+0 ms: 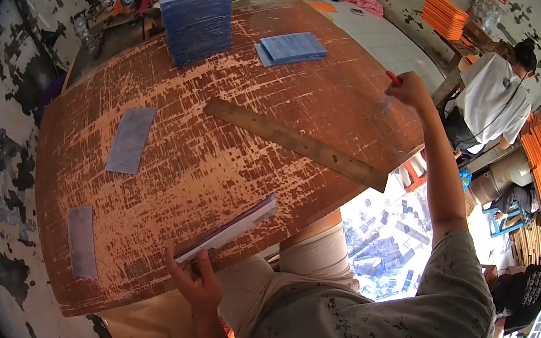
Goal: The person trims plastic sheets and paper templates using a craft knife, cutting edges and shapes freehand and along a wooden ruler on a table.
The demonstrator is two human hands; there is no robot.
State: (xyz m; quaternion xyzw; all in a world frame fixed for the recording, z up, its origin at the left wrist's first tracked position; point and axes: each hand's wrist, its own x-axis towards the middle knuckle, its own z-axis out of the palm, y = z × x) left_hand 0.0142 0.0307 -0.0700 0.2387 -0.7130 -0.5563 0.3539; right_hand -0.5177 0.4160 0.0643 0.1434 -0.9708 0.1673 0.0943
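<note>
Near the table's front edge, my left hand (pixel 197 278) grips a thin stack of blue-grey sheets (pixel 230 229) between thumb and fingers, its pale edge turned up. Out at the table's right edge, my right hand (pixel 411 92) is closed around a slim red-handled tool (pixel 393 79); its tip is too small to make out. Between the hands a long worn wooden ruler (pixel 294 144) lies slantwise on the scratched brown tabletop (pixel 180 211). One grey-blue piece (pixel 131 141) lies left of the ruler, and another grey-blue piece (pixel 82 243) is near the left edge.
A tall blue stack (pixel 199 24) stands at the table's back, with a low pile of blue sheets (pixel 293 48) to its right. Blue scraps (pixel 390 245) litter the floor below. To the right, a person in white (pixel 490 99) sits near stacked orange pieces (pixel 445 15).
</note>
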